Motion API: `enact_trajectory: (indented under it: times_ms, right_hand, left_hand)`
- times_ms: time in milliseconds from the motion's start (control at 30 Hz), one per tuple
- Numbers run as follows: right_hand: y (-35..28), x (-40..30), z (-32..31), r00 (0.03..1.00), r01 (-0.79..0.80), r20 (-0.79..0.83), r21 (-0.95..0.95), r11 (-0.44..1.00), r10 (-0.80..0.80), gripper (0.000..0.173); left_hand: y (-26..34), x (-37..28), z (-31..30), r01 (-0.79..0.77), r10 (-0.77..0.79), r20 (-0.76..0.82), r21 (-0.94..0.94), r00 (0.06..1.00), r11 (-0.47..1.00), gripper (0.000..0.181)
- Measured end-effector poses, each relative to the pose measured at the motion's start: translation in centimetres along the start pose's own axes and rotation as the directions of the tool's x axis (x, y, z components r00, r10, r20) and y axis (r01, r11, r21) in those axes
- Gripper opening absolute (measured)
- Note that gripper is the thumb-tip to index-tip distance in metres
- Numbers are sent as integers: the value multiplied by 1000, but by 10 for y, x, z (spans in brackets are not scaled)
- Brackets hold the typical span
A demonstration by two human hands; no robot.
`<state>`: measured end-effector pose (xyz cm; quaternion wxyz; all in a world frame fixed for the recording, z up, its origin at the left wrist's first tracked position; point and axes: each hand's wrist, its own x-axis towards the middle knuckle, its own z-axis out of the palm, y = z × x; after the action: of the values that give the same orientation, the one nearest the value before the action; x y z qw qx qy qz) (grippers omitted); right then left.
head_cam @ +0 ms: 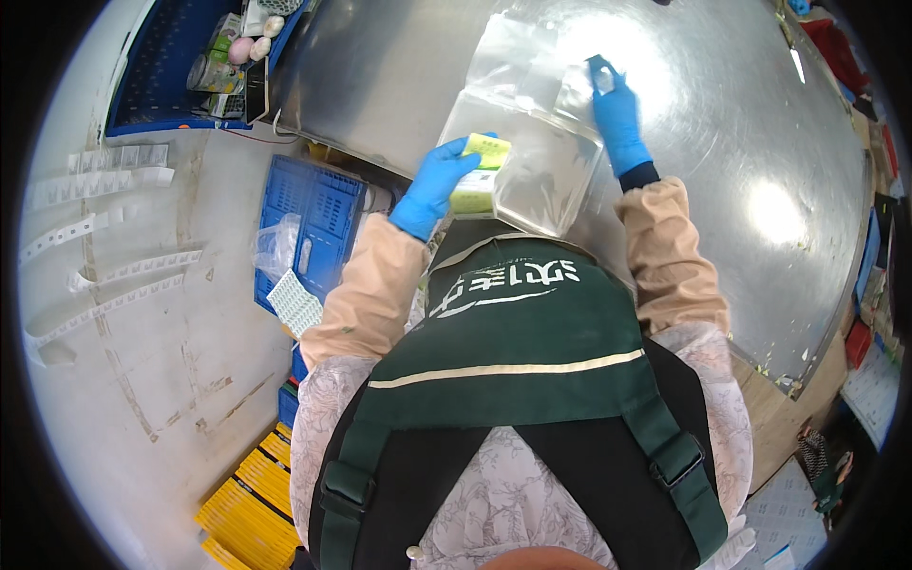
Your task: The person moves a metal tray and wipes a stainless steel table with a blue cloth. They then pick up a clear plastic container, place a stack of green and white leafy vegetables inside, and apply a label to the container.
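Observation:
My left hand [436, 182], in a blue glove, grips a yellow-green printed label strip [479, 203] that hangs down from the fingers. The strip bears writing and lies over the left side of a clear plastic bag [545, 174]. More clear plastic bags [502, 60] are spread beyond it on the metal table. My right hand [618, 110], gloved in blue too, is at the right edge of these bags with its fingers curled and a gap between them. Glare and blur hide whether it pinches any plastic.
A blue crate [153, 92] at the upper left holds cartons, a jar and garlic bulbs, with a phone [257, 89] at its edge. Label strips [107, 185] stick to the white wall. A folded blue crate [308, 221] and yellow crates [249, 491] stand left of me. The steel table [719, 235] extends right.

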<state>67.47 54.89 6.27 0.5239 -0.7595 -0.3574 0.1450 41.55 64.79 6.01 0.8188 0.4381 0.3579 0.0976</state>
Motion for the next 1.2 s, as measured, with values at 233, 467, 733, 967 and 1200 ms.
enact_trajectory:
  times_ms: [233,467,733,967,1200]
  right_hand:
    - [30,-33,52,877,264,451,-170,949,-163,42]
    - [17,-61,32,755,233,656,-245,941,-16,67]
    - [47,-80,29,665,359,722,-84,930,-191,34]
    - [39,-31,12,872,-149,462,-59,987,160,20]
    - [6,-11,33,966,199,140,134,971,-217,39]
  left_hand:
    - [-24,62,33,137,-113,-178,125,977,983,38]
    - [35,-25,9,292,-483,206,579,851,761,47]
    - [30,-49,-16,43,-41,22,-94,999,995,44]
    - [8,-20,-13,-47,48,68,-6,997,999,36]
    - [-23,53,29,86,-79,-213,24,974,996,28]
